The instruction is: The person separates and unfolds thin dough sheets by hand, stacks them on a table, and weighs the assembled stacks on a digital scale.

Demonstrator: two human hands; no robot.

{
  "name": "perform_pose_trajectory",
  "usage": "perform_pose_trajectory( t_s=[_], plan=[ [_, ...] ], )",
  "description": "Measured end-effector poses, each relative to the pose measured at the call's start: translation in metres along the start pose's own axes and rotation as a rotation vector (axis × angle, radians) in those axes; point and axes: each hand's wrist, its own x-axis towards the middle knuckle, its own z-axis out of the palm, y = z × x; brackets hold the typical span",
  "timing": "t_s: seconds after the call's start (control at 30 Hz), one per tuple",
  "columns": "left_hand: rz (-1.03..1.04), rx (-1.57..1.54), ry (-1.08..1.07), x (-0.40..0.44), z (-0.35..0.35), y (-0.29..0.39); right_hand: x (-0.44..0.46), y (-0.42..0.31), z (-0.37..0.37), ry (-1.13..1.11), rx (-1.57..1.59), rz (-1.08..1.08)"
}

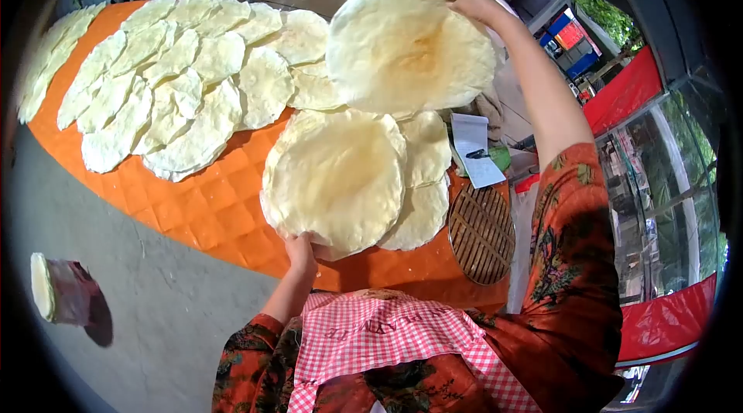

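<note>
My right hand is closed on the upper right edge of a large round flatbread, which hangs raised above the far side of the table. Its middle is browned. My left hand grips the near edge of another big flatbread, fingers partly hidden beneath it. That one lies over or just above other flatbreads on the orange cloth. Two paler flatbreads, one of them the lower flatbread, show to its right.
Overlapping flatbreads cover the left part of the orange tablecloth. To the right are a notepad with a pen and a round slatted rack. A wrapped stack of flatbreads stands on the grey floor at left.
</note>
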Motion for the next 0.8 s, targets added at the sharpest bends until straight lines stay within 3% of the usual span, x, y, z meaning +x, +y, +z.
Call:
perform_pose_trajectory(
  t_s=[0.07, 0.13, 0.17, 0.23, 0.3, 0.4, 0.5, 0.57, 0.63, 0.67, 0.8],
  plan=[
    [-0.021, -0.004, -0.040, -0.001, -0.005, -0.003, -0.028, -0.038, 0.005, -0.023, 0.262, -0.121],
    [-0.007, -0.032, -0.048, -0.026, 0.005, 0.014, -0.090, -0.102, 0.027, -0.179, 0.658, 0.027],
    [-0.032, -0.029, -0.042, -0.035, 0.008, 0.024, -0.117, -0.131, 0.046, -0.217, 0.584, 0.079],
    [-0.082, -0.027, -0.025, -0.048, 0.013, 0.036, -0.165, -0.168, 0.141, -0.097, 0.477, -0.029],
    [-0.090, -0.069, 0.006, -0.048, 0.018, 0.039, -0.211, -0.200, 0.265, -0.248, 0.216, -0.065],
    [-0.042, -0.062, -0.025, -0.033, 0.008, 0.027, -0.255, -0.222, 0.350, -0.223, 0.433, -0.065],
    [-0.060, -0.013, -0.067, -0.030, 0.001, 0.024, -0.233, -0.223, 0.292, -0.193, 0.426, -0.005],
    [-0.050, -0.028, -0.105, -0.021, -0.003, 0.014, -0.235, -0.229, 0.268, -0.082, 0.409, -0.077],
    [-0.039, -0.044, -0.143, -0.032, 0.003, 0.028, -0.260, -0.250, 0.269, -0.041, 0.364, -0.100],
    [-0.034, -0.053, -0.161, -0.039, 0.007, 0.034, -0.270, -0.267, 0.270, -0.131, 0.322, -0.097],
    [-0.028, -0.090, -0.155, -0.041, 0.010, 0.038, -0.306, -0.291, 0.332, -0.144, 0.430, -0.142]
  ],
)
